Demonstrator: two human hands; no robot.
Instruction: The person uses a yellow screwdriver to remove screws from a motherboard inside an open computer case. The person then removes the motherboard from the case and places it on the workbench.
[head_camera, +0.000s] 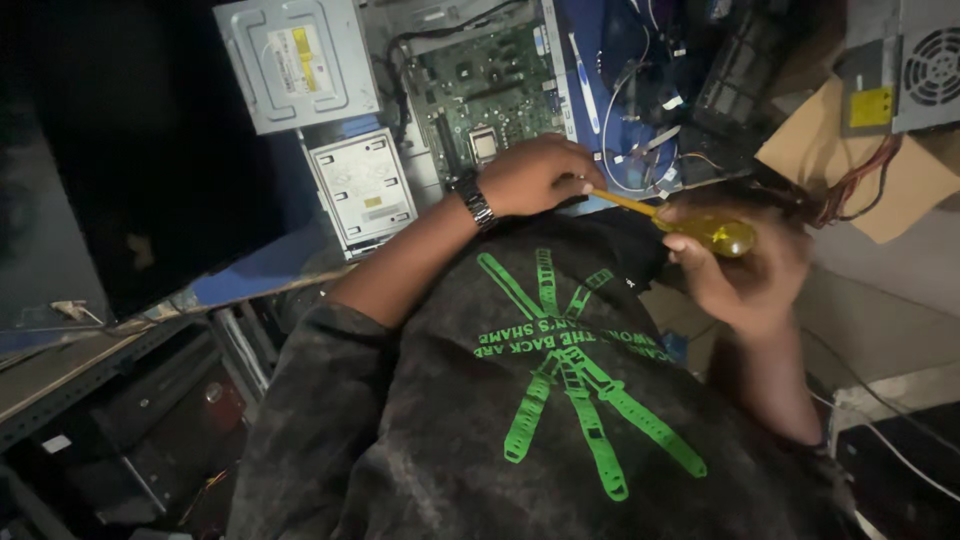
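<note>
left hand: resting on near edge of open grey desktop computer case, fingers curled narrow, pinching tip end of screwdriver shaft between fingertips; metal-link wristwatch on wrist.
right hand: wrapping closed around translucent yellow plastic handle of screwdriver, just off case's near edge, above dark shirt with green print.
screwdriver: lying nearly level, handle to the right, orange-yellow shaft pointing left into left-hand fingers; tip hidden, cannot tell what it is touching.
case contents: green motherboard with square silver CPU socket sitting just beyond left hand; grey metal optical drive at far left corner; white perforated drive cage at near left edge; loose white and blue cables trailing by right edge.
surroundings: grey power supply with round fan grille on brown cardboard, well apart to the right.
risk: tip slipping out of pinch and gouging board or socket, judging by closeness; causes being dim light, hidden tip, level shaft angle.
risk 2: shaft snagging nearby cables and tugging connectors.
</note>
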